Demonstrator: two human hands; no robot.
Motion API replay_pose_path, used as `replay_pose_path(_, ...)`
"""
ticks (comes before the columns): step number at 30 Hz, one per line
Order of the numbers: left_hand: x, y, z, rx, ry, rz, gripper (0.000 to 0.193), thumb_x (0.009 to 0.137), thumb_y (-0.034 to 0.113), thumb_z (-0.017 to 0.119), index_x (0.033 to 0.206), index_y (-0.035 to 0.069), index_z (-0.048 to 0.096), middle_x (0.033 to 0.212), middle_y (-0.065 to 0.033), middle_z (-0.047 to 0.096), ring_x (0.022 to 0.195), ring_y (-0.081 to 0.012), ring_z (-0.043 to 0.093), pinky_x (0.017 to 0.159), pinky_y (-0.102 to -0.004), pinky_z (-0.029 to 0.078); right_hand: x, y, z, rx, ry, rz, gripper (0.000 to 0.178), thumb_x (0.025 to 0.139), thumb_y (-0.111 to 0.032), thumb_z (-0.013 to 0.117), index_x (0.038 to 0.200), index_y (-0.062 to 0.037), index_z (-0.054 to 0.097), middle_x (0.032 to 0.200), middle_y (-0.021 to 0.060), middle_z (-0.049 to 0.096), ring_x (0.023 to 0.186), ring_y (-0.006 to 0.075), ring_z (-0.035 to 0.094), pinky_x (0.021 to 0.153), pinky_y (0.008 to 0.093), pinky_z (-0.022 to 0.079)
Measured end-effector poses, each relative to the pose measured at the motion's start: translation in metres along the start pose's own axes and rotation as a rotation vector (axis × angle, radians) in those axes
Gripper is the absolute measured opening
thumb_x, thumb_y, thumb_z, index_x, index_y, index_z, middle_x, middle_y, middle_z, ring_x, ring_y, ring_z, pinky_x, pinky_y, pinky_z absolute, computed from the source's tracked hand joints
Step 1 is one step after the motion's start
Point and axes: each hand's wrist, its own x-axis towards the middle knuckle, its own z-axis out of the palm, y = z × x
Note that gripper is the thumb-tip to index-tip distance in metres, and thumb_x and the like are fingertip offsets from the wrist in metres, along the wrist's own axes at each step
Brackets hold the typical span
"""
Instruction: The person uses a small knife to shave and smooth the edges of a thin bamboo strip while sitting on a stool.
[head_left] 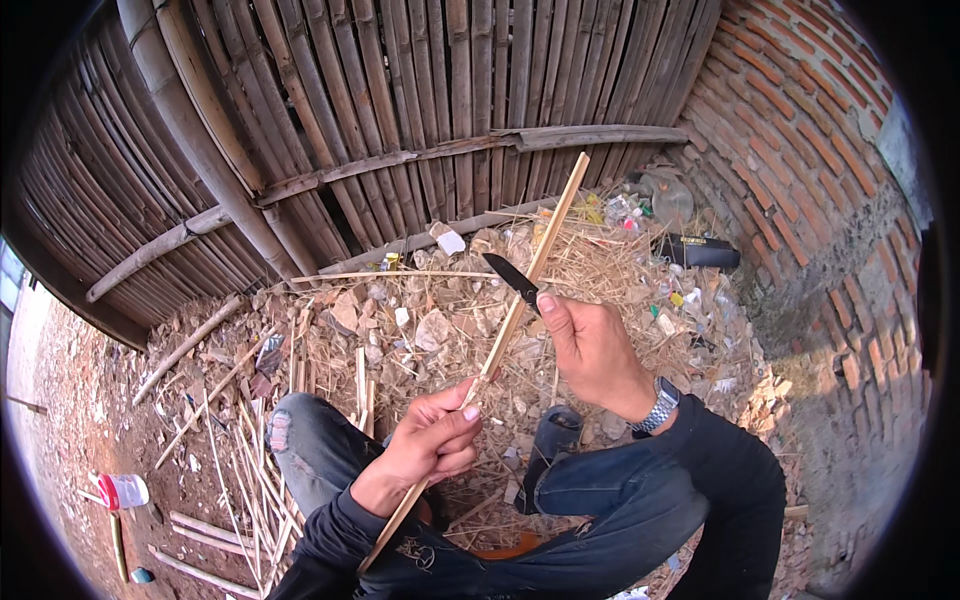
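Tan strip (498, 348) | through left hand (432, 438) | beside right hand (594, 350)

Dark long sleeves (738, 480), silver linked-band wristwatch (660, 408), blue jeans (625, 495), worn knee patch (279, 432)

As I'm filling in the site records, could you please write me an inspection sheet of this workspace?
Surface: bare, brownish ground, strewn with stones and straw-like shavings.
Things in hand: a long pale strip; a dark-bladed knife crossing it, contact unclear.
Clutter: loose pale strips at left, a red-and-clear container, plastic scraps, and a black object near the wall.
Hands: left hand closed around the strip; right hand gripping the knife.
Cables: nothing seen.
Surroundings: a slatted fence ahead, a brick wall at right.
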Motion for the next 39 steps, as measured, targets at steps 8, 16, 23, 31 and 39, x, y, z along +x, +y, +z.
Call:
replay_pose_path(8,0.001,0.004,0.008,0.025,0.031,0.002,0.047,0.110,0.019,0.051,0.155,0.008,0.044,0.056,0.0070,0.028,0.036,-0.0042,0.024,0.034,-0.0229,0.022,-0.021,-0.011,0.014,0.104,-0.152,0.046,0.050,0.111,-0.032,0.049,0.076,0.0024,0.061,0.057,0.0220,0.054,0.050,0.0390,0.056,0.050,0.0443,0.041)
replay_pose_path(16,0.004,0.003,0.005,-0.008,0.015,0.000,0.043,0.109,0.019,0.054,0.150,0.007,0.049,0.056,0.0074,0.028,0.036,-0.0041,0.024,0.034,-0.0227,0.021,-0.028,-0.016,0.024,0.177,-0.248,0.078,0.051,0.111,-0.034,0.048,0.078,0.0030,0.062,0.058,0.0237,0.055,0.051,0.0386,0.058,0.051,0.0449,0.042)
replay_pose_path(23,0.003,0.005,-0.003,-0.091,-0.014,-0.017,0.035,0.109,0.017,0.055,0.142,0.009,0.055,0.056,0.0075,0.028,0.037,-0.0044,0.023,0.036,-0.0224,0.020,-0.027,0.002,0.038,0.408,-0.496,0.227,0.060,0.112,-0.044,0.046,0.073,0.0004,0.057,0.051,0.0067,0.044,0.047,0.0152,0.046,0.049,0.0376,0.038)
replay_pose_path(31,0.006,0.000,-0.003,0.288,0.094,0.212,0.046,0.107,0.011,0.059,0.152,0.004,0.049,0.062,0.0058,0.049,0.047,-0.0024,0.036,0.044,-0.0202,0.029,-0.005,0.001,0.016,0.402,-0.272,0.087,0.048,0.105,-0.043,0.061,0.091,0.0019,0.074,0.058,0.0041,0.051,0.053,0.0091,0.050,0.051,0.0309,0.042)
replay_pose_path(39,0.014,-0.023,-0.002,1.050,0.351,0.434,0.031,0.100,0.004,0.067,0.129,-0.004,0.066,0.077,-0.0078,0.064,0.069,-0.0022,0.048,0.062,-0.0232,0.045,-0.013,-0.003,0.028,0.133,-0.342,0.022,0.039,0.094,-0.035,0.075,0.087,0.0024,0.075,0.062,0.0174,0.065,0.059,0.0289,0.070,0.054,0.0420,0.048)
